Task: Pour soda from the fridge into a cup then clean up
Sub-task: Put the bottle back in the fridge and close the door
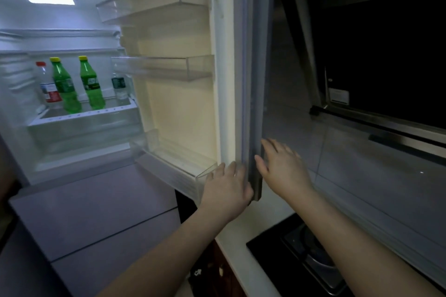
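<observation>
Dim kitchen, fridge [72, 79] lit and its door [251, 79] swung open.
Both hands hold nothing: left hand [228, 185] lies flat-fingered on the door's inner edge, right hand [282, 166] flat on its outer face. Two green soda bottles [93, 87] stand untouched on the shelf; fetching, pouring and cleanup all seem left. No cup in view.

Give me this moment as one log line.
fridge door: open | left hand: flat on door's edge | right hand: open at outer face | two green plastic soda bottles: on shelf, untouched
</observation>
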The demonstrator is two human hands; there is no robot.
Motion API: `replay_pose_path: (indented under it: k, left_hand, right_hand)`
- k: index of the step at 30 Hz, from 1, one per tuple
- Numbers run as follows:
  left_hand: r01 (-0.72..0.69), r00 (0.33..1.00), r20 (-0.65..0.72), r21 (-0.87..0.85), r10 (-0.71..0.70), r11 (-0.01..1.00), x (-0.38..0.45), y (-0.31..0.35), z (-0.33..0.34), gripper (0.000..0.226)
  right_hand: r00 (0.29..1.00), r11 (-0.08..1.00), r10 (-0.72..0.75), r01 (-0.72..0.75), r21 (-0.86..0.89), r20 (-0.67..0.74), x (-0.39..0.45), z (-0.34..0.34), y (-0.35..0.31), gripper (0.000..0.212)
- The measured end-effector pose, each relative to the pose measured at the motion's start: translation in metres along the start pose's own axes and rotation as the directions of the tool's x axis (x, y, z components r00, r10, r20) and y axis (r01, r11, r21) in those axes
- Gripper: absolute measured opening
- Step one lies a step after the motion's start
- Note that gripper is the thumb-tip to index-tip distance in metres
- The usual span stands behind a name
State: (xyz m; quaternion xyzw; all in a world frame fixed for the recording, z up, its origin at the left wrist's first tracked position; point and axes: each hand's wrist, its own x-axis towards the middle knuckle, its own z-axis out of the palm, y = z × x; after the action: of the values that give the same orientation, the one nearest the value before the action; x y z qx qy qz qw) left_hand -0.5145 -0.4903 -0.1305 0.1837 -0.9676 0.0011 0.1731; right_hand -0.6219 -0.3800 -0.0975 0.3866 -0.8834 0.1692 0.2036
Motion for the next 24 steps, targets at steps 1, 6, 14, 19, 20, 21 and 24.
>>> replay_pose_path:
  k: [1, 6, 14, 19, 20, 21, 24]
  left_hand:
    - [-0.006, 1.000, 0.016, 0.009, 0.006, 1.000, 0.006, 0.002, 0.002, 0.071]
    - [0.058, 0.998, 0.025, -0.051, -0.057, 0.997, 0.021, 0.012, 0.017, 0.066]
    - [0.077, 0.997, 0.012, -0.166, -0.076, 0.983, 0.026, 0.014, 0.027, 0.048]
    - [0.114, 0.993, 0.009, -0.241, -0.115, 0.964, 0.019, 0.015, 0.032, 0.058]
    - [0.121, 0.992, 0.000, -0.258, -0.125, 0.959, 0.017, 0.015, 0.033, 0.058]
    - [0.126, 0.991, -0.013, -0.283, -0.135, 0.951, 0.014, 0.015, 0.034, 0.058]
    - [0.131, 0.984, -0.065, -0.377, -0.167, 0.917, 0.005, 0.015, 0.037, 0.056]
  right_hand:
    - [1.000, 1.000, 0.004, -0.004, 0.020, 0.003, 0.006, 0.003, 0.004, 0.056]
    - [0.999, 0.993, 0.036, -0.035, 0.112, 0.000, 0.032, 0.014, 0.016, 0.062]
    - [0.986, 0.925, 0.157, -0.164, 0.343, 0.050, 0.057, 0.035, 0.013, 0.054]
    - [0.992, 0.880, 0.129, -0.117, 0.460, 0.005, 0.052, 0.043, 0.016, 0.054]
    - [0.992, 0.874, 0.126, -0.105, 0.474, -0.012, 0.050, 0.044, 0.015, 0.054]
    - [0.992, 0.868, 0.126, -0.097, 0.488, -0.027, 0.049, 0.045, 0.014, 0.054]
    - [0.991, 0.851, 0.122, -0.074, 0.519, -0.057, 0.042, 0.046, 0.008, 0.054]
